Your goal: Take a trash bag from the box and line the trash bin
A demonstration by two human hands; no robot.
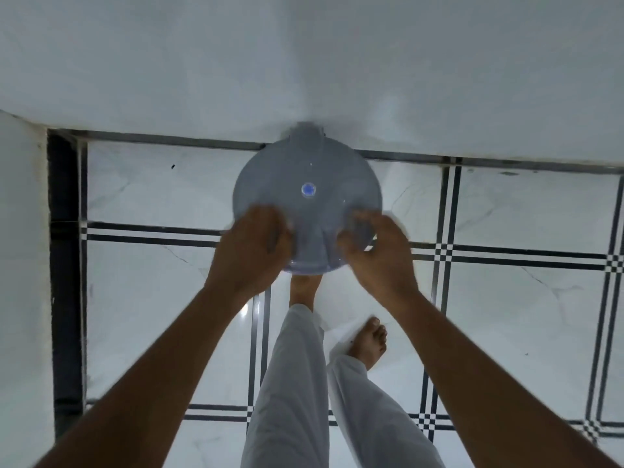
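Note:
A round grey trash bin point(309, 170) stands on the tiled floor against the white wall, seen from straight above with its lid closed. A small blue disc point(308, 190) marks the lid's centre. My left hand point(251, 246) rests on the lid's near left edge with its fingers curled over it. My right hand point(373, 251) grips the near right edge, blurred by motion. No trash bag and no box are in view.
White wall point(304, 62) runs behind the bin and a wall corner point(23, 265) stands at the left. The glossy white floor point(152, 298) has black stripe borders. My two bare feet and white trouser legs point(290, 383) are just in front of the bin.

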